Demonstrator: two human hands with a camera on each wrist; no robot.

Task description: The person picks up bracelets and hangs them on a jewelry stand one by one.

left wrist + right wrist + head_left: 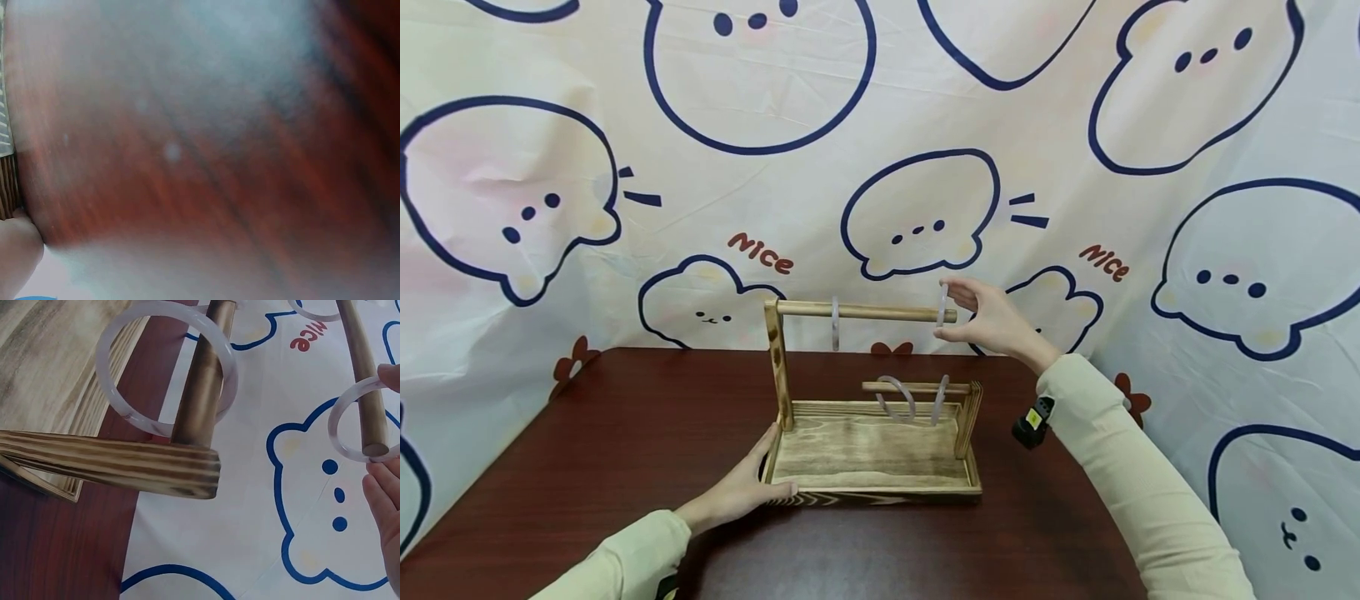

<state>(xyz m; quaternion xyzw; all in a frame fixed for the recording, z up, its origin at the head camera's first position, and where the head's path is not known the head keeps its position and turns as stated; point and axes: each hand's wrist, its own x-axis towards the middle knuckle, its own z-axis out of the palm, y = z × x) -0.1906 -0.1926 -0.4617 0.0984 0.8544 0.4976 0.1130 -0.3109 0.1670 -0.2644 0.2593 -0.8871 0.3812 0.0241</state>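
Note:
A wooden jewelry stand (872, 454) with a shallow tray base and two horizontal rods stands on the table. My left hand (748, 479) grips the tray's front left corner, thumb at the front wall and fingers along the left side. With thumb and fingertips my right hand (988, 317) pinches a pale, milky bangle (340, 419) at the free end of the upper rod (887, 312); the rod's tip pokes through the ring. Another bangle (835, 323) hangs further left on that rod. Two more bangles, one tilted (895, 397) and one nearly edge-on (939, 400), hang from the lower rod (203, 381).
The dark reddish table (647, 450) reaches back to a pale cloth (805, 192) printed with blue-outlined cartoon shapes. A post (778, 367) holds the upper rod at the left, and a shorter post (968, 421) carries the lower rod at the right.

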